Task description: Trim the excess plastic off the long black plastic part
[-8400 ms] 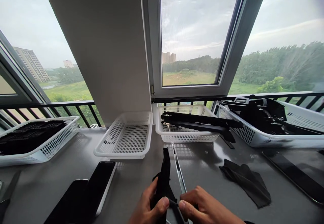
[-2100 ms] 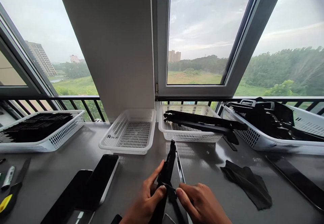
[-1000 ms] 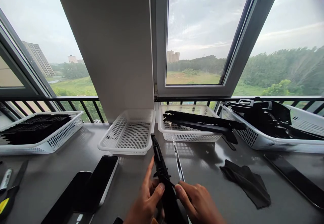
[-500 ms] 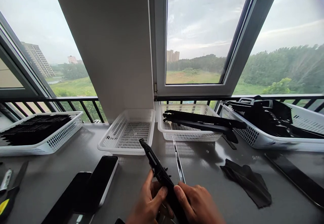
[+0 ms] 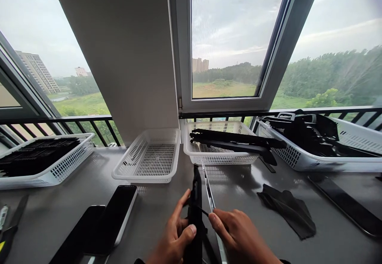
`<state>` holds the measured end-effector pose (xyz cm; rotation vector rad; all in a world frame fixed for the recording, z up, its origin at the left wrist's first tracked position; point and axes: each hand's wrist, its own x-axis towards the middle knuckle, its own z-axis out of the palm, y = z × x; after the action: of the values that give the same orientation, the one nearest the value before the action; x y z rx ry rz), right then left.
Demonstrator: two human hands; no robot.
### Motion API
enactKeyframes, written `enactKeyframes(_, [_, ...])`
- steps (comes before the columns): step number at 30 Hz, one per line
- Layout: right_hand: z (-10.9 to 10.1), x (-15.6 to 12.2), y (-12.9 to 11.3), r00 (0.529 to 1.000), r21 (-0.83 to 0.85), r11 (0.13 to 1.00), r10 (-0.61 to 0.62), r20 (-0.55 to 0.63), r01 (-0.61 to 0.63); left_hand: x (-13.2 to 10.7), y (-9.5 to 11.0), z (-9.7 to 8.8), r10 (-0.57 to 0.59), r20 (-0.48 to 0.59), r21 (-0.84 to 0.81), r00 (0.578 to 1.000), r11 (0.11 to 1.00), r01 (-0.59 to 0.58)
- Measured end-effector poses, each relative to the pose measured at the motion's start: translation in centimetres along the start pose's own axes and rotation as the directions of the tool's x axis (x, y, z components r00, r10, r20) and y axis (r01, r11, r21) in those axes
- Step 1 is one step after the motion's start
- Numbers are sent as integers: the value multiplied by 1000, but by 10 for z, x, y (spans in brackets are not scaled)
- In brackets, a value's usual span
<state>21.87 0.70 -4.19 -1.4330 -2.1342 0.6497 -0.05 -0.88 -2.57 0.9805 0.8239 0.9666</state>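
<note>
My left hand (image 5: 174, 234) is closed round a long, narrow black plastic part (image 5: 195, 196), its thumb lying on the near face. The part points away from me, almost upright in the view. Just to its right, my right hand (image 5: 238, 232) is closed in a pinch on a thin black strip (image 5: 203, 211) that reaches across to the plastic part. Whether the strip is joined to the part I cannot tell. A shiny narrow metal bar (image 5: 208, 186) runs behind the right fingers, down to the bottom edge.
White baskets line the window: one with stacked black parts (image 5: 38, 154), a bare one (image 5: 143, 178), and two (image 5: 221, 160) (image 5: 294, 160) with long black pieces. Phones (image 5: 119, 216), a black cloth (image 5: 288, 210), a dark flat panel (image 5: 346, 204) and a knife (image 5: 13, 224) lie around.
The black part has swung from leaning left to nearly straight ahead. My right hand has come off its surface, moved slightly right and now pinches the thin strip. The view has shifted a little.
</note>
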Motion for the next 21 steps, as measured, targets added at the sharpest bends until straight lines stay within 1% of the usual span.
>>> enactKeyframes(4, [-11,0,-6,995,51,998,-32,96,27,3,-2,-9,-25,79,72,997,997,19])
enactKeyframes(7, [-22,-1,-12,987,77,995,-66,144,55,4,-5,-12,-27,125,47,992,999,21])
enactKeyframes(9, [-26,-2,-12,983,79,994,-88,162,76,5,-8,-13,-22,151,31,988,999,18])
enactKeyframes(12, [-24,-2,-10,986,43,997,-69,149,63,6,-10,-15,-38,159,42,987,999,32])
enactKeyframes(15, [-23,-1,-9,994,16,1000,-14,105,12,6,-5,-15,-52,145,74,988,996,42])
enactKeyframes(17, [-27,-1,-10,991,45,999,-24,133,18,5,1,-14,-68,152,60,986,996,59])
enactKeyframes(20, [-41,0,-11,969,121,991,-80,235,53,3,5,-13,-131,180,54,975,991,123])
enactKeyframes(21, [-46,0,-11,964,131,990,-88,250,56,3,5,-14,-148,185,60,971,988,139])
